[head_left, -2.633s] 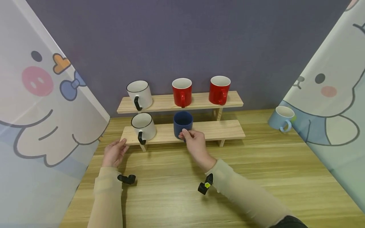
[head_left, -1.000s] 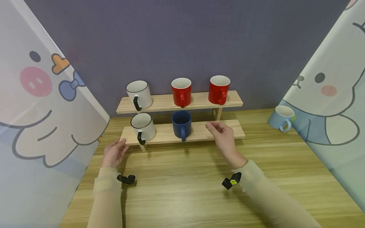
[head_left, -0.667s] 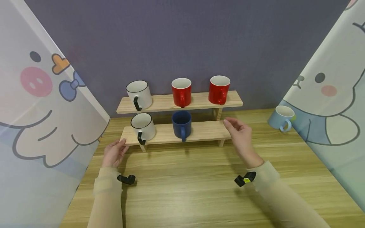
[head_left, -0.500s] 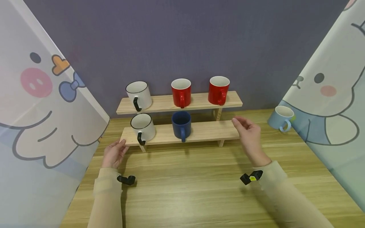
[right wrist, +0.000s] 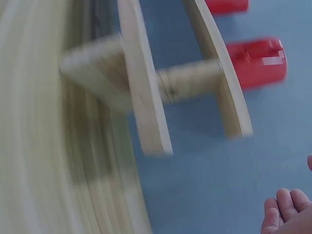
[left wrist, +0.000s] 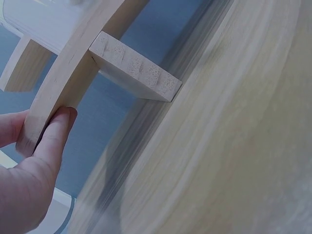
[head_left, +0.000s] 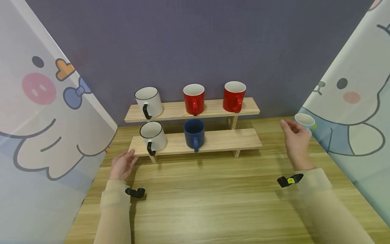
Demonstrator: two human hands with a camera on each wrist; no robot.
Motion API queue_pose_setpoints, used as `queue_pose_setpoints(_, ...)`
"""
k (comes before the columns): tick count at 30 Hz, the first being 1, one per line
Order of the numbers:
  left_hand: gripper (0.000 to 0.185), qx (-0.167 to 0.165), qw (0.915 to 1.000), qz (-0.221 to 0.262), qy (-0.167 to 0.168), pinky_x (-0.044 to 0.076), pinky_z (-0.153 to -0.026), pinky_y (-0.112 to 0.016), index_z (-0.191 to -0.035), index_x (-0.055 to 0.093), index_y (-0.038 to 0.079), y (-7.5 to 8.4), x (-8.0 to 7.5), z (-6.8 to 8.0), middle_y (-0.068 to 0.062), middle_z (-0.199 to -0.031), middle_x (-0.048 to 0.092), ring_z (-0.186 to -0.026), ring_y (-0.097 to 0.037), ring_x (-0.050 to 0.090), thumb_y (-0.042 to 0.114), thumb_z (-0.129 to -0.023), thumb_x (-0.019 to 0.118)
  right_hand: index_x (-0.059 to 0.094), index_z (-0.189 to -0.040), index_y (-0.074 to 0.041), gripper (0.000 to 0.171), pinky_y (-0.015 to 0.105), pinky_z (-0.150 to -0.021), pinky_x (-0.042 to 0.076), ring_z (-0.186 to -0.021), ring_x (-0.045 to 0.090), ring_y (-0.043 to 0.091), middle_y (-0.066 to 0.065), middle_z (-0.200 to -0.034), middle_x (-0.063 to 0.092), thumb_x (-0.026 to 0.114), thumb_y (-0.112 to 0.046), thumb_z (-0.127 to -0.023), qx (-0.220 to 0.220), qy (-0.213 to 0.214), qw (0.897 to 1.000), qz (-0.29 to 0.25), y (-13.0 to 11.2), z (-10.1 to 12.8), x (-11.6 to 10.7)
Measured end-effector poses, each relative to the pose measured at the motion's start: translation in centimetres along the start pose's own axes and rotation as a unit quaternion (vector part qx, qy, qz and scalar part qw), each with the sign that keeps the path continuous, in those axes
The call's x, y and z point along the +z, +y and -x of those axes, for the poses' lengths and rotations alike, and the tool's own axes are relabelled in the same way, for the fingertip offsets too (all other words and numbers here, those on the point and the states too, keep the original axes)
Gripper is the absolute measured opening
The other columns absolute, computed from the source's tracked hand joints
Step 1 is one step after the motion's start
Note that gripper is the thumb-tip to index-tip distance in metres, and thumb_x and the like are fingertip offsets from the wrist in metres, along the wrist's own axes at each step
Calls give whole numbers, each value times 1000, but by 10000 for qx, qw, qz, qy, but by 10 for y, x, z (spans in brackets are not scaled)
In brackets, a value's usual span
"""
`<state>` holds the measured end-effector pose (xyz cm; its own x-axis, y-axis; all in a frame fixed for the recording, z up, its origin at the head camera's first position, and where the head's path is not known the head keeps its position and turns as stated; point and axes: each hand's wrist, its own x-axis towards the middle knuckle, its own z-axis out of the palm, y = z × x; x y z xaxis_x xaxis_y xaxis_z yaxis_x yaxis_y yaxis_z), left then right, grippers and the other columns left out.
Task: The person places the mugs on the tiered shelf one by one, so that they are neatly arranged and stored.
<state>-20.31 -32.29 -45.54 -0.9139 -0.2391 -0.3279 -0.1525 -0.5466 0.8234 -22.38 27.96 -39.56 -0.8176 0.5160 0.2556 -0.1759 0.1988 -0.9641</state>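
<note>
My left hand [head_left: 122, 164] pinches the left end of the lower board of a two-tier wooden shelf [head_left: 231, 139]; in the left wrist view a finger [left wrist: 57, 131] presses under that board. Over at the right, my right hand [head_left: 298, 145] is in the air with loosely bent fingers and nothing in them. It overlaps a light blue mug [head_left: 304, 119], hiding its body and most of its handle. On the lower board stand a white mug with black handle [head_left: 156, 140] and a dark blue mug [head_left: 194, 135], handles toward me.
The upper board carries another white mug [head_left: 152, 103] and two red mugs, a middle one [head_left: 195, 103] and a right one [head_left: 233, 100]. Behind is a grey-blue wall [head_left: 195, 40]. Cartoon-printed panels, left [head_left: 33, 135] and right [head_left: 365, 118], flank the wooden table [head_left: 195, 203].
My right hand has let go of the dark blue mug's handle and moved right, past the shelf's end, to the light blue mug. My left hand has stayed on the board.
</note>
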Motion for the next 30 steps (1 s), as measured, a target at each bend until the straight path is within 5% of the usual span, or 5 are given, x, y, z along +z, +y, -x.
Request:
queue_pose_setpoints(8,16,60,9999,35,-94,53,-94,-24,-117,56,-2,-2,-2,0,-9,-99,69,-92,-14,70,3,-102,61,72,-107,-11,18,9,-64,45,-84,54,7,-3,-96,62,77,-24,-95,563,416,9956,-623,4,-44,-43)
queue_pose_setpoints(16,13,21,10000,40,-28,54,-91,-23,-113,59,-1,-2,-2,0,-8,-95,70,-87,-13,70,3,-101,64,63,-108,-25,19,7,-67,44,-84,51,2,-9,-99,54,68,-40,-98,750,458,9905,1053,26,-79,-82)
queue_pose_setpoints(19,16,-5,10000,81,-53,54,-91,-22,-115,57,-2,-1,-2,0,-8,-95,70,-86,-13,70,3,-101,63,63,-116,-19,29,9,-65,44,-83,50,2,-8,-100,53,65,-42,-99,1024,289,9835,1463,37,-84,-93)
queue_pose_setpoints(25,15,23,10000,-15,-63,53,-92,-22,-115,57,-1,-1,-2,1,-9,-97,70,-88,-13,70,4,-102,63,48,-144,12,80,39,-88,50,-111,51,30,21,-130,51,49,-56,-101,1425,-511,9622,2263,56,-88,-104)
queue_pose_setpoints(30,13,30,10000,-46,-44,54,-90,-21,-114,57,-3,-2,-1,1,-10,-97,70,-89,-13,71,4,-103,62,41,-146,15,84,58,-99,41,-125,39,45,34,-140,42,37,-56,-103,1566,-966,9509,2487,67,-93,-105)
